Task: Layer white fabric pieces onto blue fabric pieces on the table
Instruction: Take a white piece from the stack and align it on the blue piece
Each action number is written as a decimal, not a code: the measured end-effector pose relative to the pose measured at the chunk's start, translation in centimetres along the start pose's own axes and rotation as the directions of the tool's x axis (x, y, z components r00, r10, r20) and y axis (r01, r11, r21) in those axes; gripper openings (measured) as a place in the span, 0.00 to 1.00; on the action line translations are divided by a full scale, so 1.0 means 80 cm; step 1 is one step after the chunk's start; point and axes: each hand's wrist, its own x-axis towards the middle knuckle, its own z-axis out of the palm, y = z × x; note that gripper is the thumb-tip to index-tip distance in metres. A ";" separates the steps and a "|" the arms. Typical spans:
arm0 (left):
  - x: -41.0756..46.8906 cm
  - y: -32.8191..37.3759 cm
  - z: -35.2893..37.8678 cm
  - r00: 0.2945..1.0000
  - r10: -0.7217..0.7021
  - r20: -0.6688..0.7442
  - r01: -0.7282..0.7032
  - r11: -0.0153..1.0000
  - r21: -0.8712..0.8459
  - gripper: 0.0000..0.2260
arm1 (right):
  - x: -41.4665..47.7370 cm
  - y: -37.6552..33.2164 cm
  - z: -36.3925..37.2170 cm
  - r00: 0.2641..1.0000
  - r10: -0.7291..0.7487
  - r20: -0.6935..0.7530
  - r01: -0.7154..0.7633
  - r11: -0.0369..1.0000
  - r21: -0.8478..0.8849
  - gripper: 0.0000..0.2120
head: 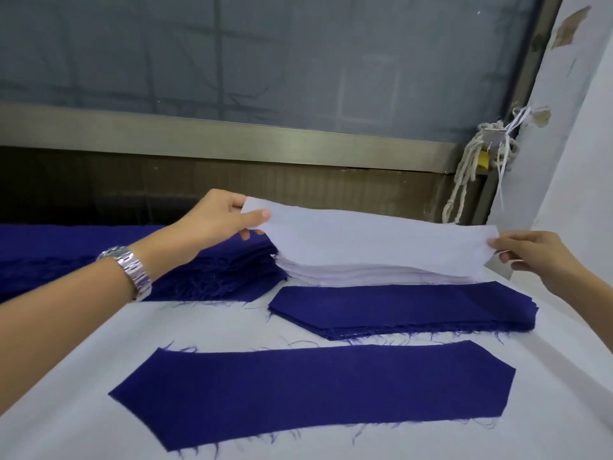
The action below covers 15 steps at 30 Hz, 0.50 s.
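Hiding approx. half of white stack (361, 276): white piece (374, 242).

A large grey window pane (265, 54) is seen across the back, crossed by faint dark bars. It is bordered below by a dull metal rail (232, 137), under which a dark brown panel (132, 180) is set. At the rail's right end a bundle of off-white rope (464, 180) is hung, with a small yellow object (483, 160), possibly a padlock, tucked among it. On the white wall (583, 144) beside it, 2 patches of peeled paint (572, 28) are shown.
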 end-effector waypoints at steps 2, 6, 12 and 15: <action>-0.027 -0.005 -0.016 0.999 -0.048 0.025 0.047 0.998 0.041 0.04 | -0.019 -0.002 -0.001 0.995 0.005 0.103 -0.001 0.999 -0.046 0.08; -0.081 -0.020 -0.041 0.981 -0.176 0.085 0.166 0.980 0.110 0.08 | -0.058 -0.007 -0.004 0.956 0.043 0.289 -0.002 0.990 -0.142 0.08; -0.144 -0.048 -0.070 0.896 -0.366 0.250 0.354 0.930 0.096 0.17 | -0.092 -0.009 -0.008 0.807 0.172 0.564 0.010 0.952 -0.305 0.14; -0.163 -0.072 -0.079 0.867 -0.416 0.275 0.389 0.909 0.149 0.30 | -0.100 0.001 -0.007 0.692 0.211 0.690 0.045 0.942 -0.333 0.15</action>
